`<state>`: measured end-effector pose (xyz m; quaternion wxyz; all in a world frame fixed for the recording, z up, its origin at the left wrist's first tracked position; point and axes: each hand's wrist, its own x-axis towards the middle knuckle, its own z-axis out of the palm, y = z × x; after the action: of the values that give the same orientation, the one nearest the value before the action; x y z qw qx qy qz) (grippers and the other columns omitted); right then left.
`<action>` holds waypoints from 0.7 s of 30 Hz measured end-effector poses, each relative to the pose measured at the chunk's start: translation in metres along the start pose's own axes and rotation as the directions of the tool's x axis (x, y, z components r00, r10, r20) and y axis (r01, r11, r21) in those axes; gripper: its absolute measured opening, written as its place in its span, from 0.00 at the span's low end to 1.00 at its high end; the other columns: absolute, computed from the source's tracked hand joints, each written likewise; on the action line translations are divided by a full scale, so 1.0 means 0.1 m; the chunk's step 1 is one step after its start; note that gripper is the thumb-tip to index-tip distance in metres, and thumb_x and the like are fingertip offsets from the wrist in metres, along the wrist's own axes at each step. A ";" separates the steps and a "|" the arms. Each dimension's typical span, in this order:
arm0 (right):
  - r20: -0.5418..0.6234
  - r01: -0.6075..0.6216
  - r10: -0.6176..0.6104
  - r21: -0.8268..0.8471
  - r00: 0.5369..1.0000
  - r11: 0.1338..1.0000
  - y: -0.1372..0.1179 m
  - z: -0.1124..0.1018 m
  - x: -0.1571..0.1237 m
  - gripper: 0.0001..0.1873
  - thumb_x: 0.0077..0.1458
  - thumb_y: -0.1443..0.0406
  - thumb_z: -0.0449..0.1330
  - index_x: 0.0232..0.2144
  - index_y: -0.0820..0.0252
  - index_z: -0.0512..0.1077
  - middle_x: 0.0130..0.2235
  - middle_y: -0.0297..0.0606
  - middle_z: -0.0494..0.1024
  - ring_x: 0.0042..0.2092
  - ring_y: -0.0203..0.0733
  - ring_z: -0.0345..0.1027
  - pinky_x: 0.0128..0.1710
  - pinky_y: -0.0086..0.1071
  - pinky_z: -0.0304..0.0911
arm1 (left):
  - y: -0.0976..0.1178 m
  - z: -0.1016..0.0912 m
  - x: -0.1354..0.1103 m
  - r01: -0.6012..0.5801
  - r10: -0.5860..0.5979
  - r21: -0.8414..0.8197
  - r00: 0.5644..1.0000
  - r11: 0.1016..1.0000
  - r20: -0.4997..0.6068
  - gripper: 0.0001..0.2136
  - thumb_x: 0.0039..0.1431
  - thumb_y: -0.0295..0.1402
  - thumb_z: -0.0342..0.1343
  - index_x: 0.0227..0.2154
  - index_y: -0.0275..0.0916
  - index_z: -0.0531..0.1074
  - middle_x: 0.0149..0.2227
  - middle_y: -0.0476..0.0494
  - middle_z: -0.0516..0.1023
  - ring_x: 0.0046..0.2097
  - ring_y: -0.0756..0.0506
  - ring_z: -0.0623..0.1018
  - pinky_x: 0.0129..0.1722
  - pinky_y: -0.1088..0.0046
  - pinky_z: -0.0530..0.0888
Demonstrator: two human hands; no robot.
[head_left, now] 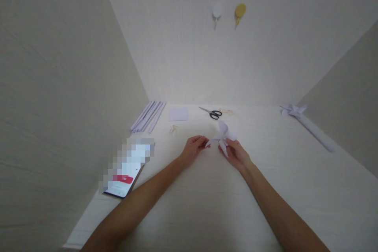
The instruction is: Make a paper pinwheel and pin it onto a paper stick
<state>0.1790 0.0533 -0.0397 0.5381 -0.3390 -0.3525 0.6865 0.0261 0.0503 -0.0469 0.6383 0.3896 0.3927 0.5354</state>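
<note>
Pale lilac paper pinwheel [222,136] between both hands, over the bench [203,204], pinched near its centre by the right hand [238,155]. Left hand [193,149] at the left blade tip, fingers bent together; cannot tell whether gripping. Black-handled scissors [210,112] just beyond. Rolled paper sticks [147,116] farther left, beside square paper sheet [178,114]. Second pinwheel [293,110] at far right

No legible text, phone screen [129,170] (partly pixelated)
</note>
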 end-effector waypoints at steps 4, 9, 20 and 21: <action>-0.015 -0.004 0.005 0.063 1.000 0.998 -0.03 0.01 -0.01 0.08 0.31 0.63 0.65 0.19 0.55 0.70 0.22 0.29 0.76 0.23 0.34 0.69 0.23 0.26 0.66 | -0.04 0.00 0.01 -0.045 0.045 0.122 0.999 0.992 0.007 0.13 0.42 0.41 0.56 0.19 0.35 0.68 0.21 0.49 0.70 0.27 0.52 0.71 0.38 0.71 0.70; -0.009 -0.038 0.039 0.107 0.999 0.994 -0.02 -0.01 -0.02 0.07 0.33 0.65 0.64 0.19 0.56 0.68 0.24 0.30 0.76 0.24 0.35 0.69 0.23 0.27 0.66 | -0.04 -0.01 0.00 -0.061 0.021 0.429 0.995 0.901 0.097 0.14 0.47 0.41 0.51 0.22 0.33 0.70 0.25 0.42 0.74 0.29 0.50 0.73 0.35 0.71 0.71; -0.058 -0.117 0.128 0.167 0.990 0.979 0.02 -0.04 0.00 0.10 0.34 0.66 0.65 0.16 0.57 0.64 0.20 0.27 0.74 0.22 0.32 0.67 0.25 0.26 0.66 | 1.08 -0.73 0.70 -0.004 0.128 0.999 0.992 -0.035 0.008 0.14 0.55 0.35 0.48 0.43 0.35 0.64 0.44 0.41 0.68 0.42 0.45 0.71 0.40 0.61 0.69; -0.058 -0.126 0.138 0.173 0.989 0.977 0.02 -0.03 0.00 0.10 0.33 0.67 0.65 0.17 0.57 0.65 0.21 0.28 0.74 0.22 0.32 0.67 0.25 0.26 0.65 | 1.15 -0.81 0.77 0.028 0.141 0.992 0.990 -0.123 -0.011 0.15 0.55 0.35 0.48 0.45 0.35 0.63 0.45 0.40 0.67 0.43 0.45 0.70 0.40 0.61 0.70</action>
<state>0.1811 0.0535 -0.0427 0.5301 -0.3384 -0.2511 0.7358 -0.0828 0.1467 0.0206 0.0846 0.7210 0.6791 0.1088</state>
